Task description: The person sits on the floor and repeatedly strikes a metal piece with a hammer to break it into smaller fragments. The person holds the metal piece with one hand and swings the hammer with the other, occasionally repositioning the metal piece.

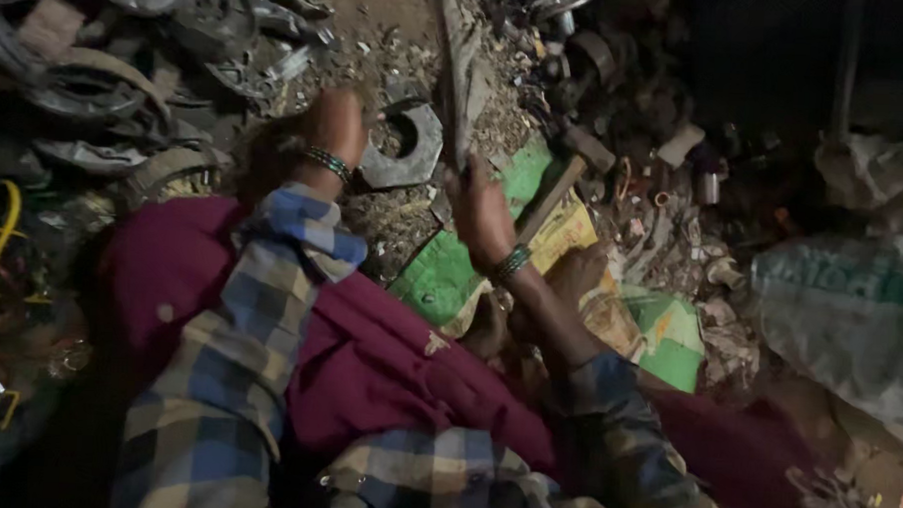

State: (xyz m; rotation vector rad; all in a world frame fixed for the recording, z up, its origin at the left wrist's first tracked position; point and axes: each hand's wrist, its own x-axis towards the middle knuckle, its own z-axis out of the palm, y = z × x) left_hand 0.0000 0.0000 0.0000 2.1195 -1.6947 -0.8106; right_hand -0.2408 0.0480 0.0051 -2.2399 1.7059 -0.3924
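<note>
1. Left hand (331, 125): fingers curled down at rim of grey metal ring piece (405, 147) on dirt ground (400, 22); contact likely, firm grip not confirmable in dim light.
2. Right hand (481, 213): closed around long flat metal bar (456, 69), bar upright, running away toward top of view.
3. Hammer (564, 173) lying just right of right hand, wooden handle across green and yellow sheet (441, 279); untouched.
4. Handling judgement, ring piece: thick, rigid, probably heavy, rough and dusty rather than slippery; best hold at outer rim or through centre opening.
5. Handling judgement, bar: stiff, edges possibly sharp; grip low near base for control.
6. Scrap metal heap (128, 72) at upper left; bare foot (581, 274) near sheet.
</note>
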